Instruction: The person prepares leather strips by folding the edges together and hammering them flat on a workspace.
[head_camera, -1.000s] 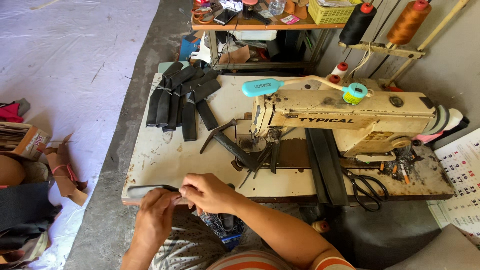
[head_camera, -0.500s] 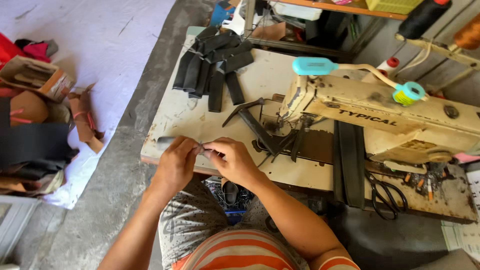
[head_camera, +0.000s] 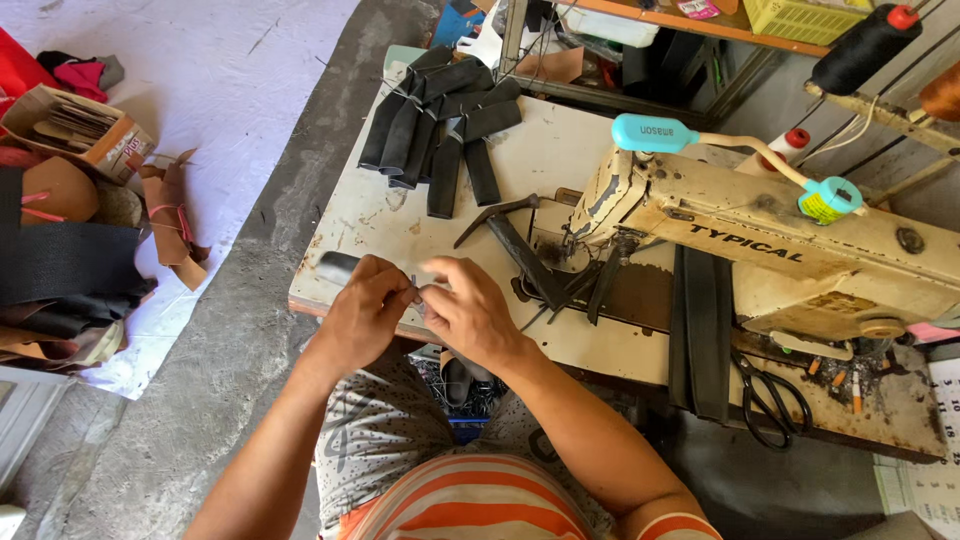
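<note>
at the near left edge of the table, seen from the head camera: left hand and right hand close together, fingertips meeting on a small dark piece, both in a pinching grip on it; too small to tell what kind of piece. just left of the left hand, a dark rolled strap end lying on the table edge. farther back, a pile of black straps. to the right, a worn cream sewing machine, black scissors near its base.
</note>
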